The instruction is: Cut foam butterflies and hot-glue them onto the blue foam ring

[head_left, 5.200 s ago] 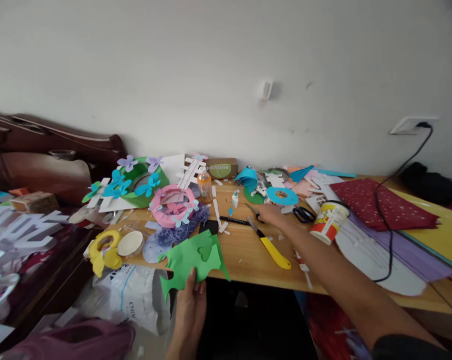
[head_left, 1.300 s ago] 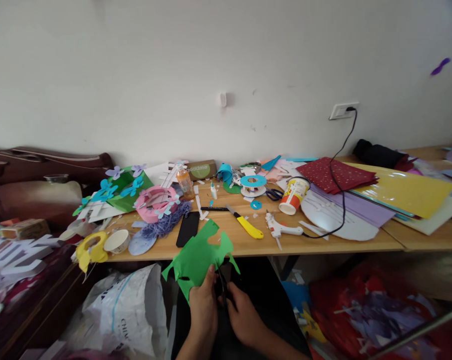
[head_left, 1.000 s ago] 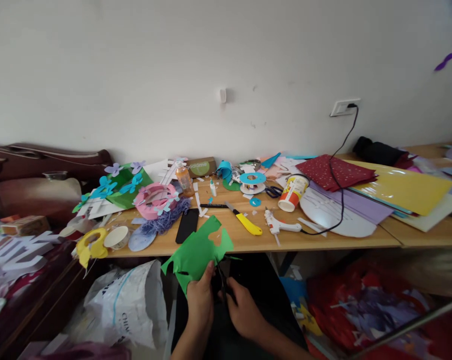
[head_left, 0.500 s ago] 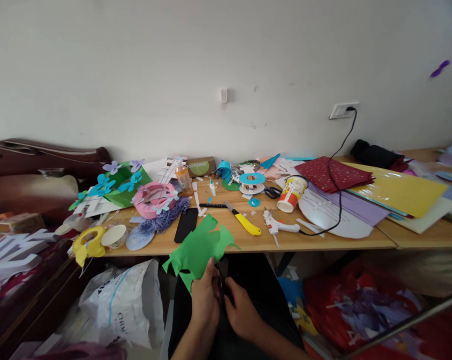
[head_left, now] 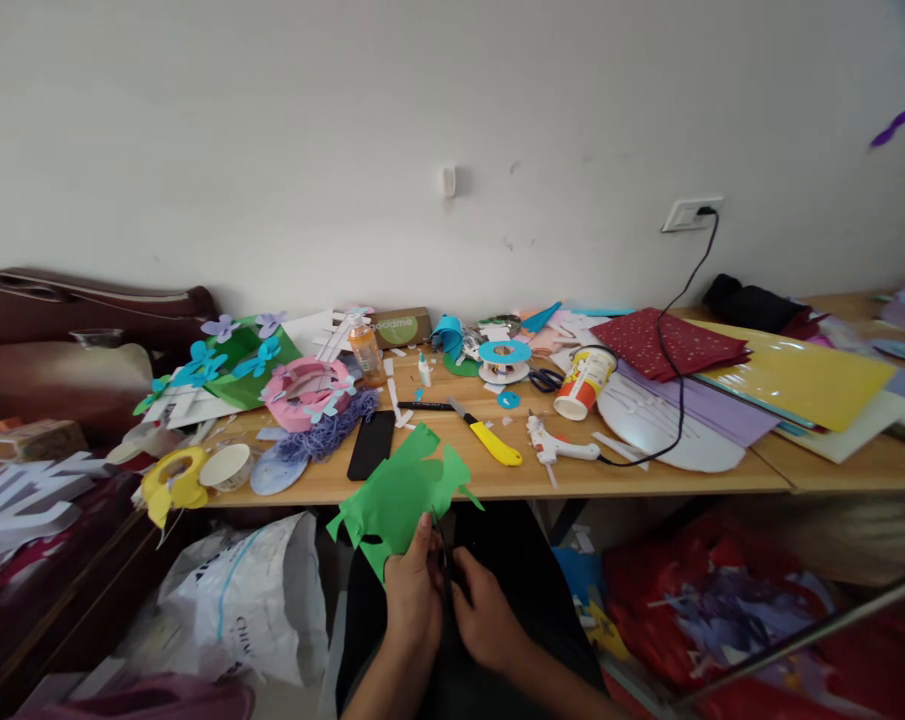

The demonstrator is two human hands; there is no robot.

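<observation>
Green paper (head_left: 403, 485) with ragged, cut edges is pinched in my left hand (head_left: 413, 585), the thumb lying on top near its lower edge. Dark scissors (head_left: 443, 550) are gripped by my right hand (head_left: 486, 612), with their blades pointing up beside the left thumb, at the paper's lower right edge. Both hands are close together over my lap, in front of the table edge. The scissors' handles are mostly hidden by the fingers.
On the wooden table (head_left: 437, 478) lie a black phone (head_left: 371, 445), a yellow-handled knife (head_left: 495, 442), a glue gun (head_left: 561, 447) with its cord, a paper cup (head_left: 583, 382) and a pink ring (head_left: 306, 393). A white bag (head_left: 261, 600) stands below left.
The scissors' blades show more clearly and look further apart beside the left thumb. My hands have barely moved, and the whole view has shifted slightly.
</observation>
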